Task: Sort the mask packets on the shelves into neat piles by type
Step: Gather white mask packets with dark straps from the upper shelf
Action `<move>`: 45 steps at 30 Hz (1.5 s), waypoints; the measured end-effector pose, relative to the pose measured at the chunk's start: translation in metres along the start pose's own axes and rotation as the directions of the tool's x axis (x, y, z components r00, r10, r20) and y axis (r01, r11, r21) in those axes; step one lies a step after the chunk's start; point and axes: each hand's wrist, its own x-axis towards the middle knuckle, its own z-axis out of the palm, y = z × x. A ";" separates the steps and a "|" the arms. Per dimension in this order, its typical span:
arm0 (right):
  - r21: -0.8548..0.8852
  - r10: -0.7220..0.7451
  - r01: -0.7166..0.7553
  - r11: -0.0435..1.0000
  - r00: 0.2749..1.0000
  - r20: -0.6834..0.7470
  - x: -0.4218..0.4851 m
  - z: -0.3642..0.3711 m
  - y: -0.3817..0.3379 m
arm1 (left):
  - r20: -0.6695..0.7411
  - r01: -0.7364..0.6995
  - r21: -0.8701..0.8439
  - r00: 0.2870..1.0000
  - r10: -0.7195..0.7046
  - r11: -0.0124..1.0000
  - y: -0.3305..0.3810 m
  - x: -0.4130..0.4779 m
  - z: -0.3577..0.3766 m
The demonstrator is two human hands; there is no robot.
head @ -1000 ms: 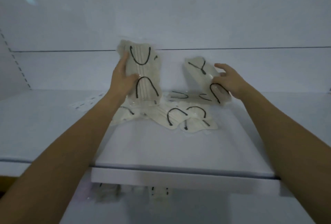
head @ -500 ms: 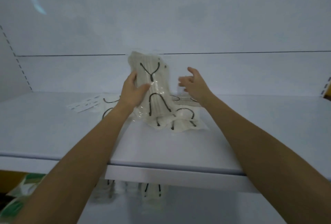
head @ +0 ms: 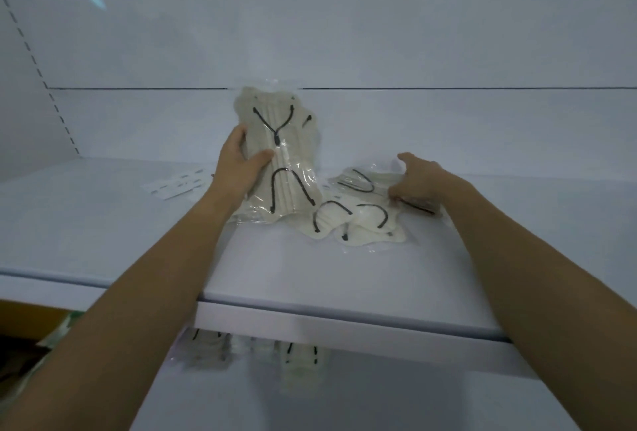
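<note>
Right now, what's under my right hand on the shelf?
Your right hand presses on a mask packet atop loose packets on the shelf. Anything beneath the palm is hidden.

Head view, forward-down, near shelf (head: 310, 279)

We note a white shelf (head: 310, 279) backed by a plain white wall (head: 344, 17). Left of the shelf, a side panel (head: 20, 93) carries a slot row. Lighting is dim and bluish.
</note>
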 end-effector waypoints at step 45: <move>0.646 -0.528 0.624 0.440 0.762 -0.376 -0.247 0.129 -0.287 | 0.204 0.063 -0.013 0.977 -0.059 0.998 0.059 -0.179 -0.244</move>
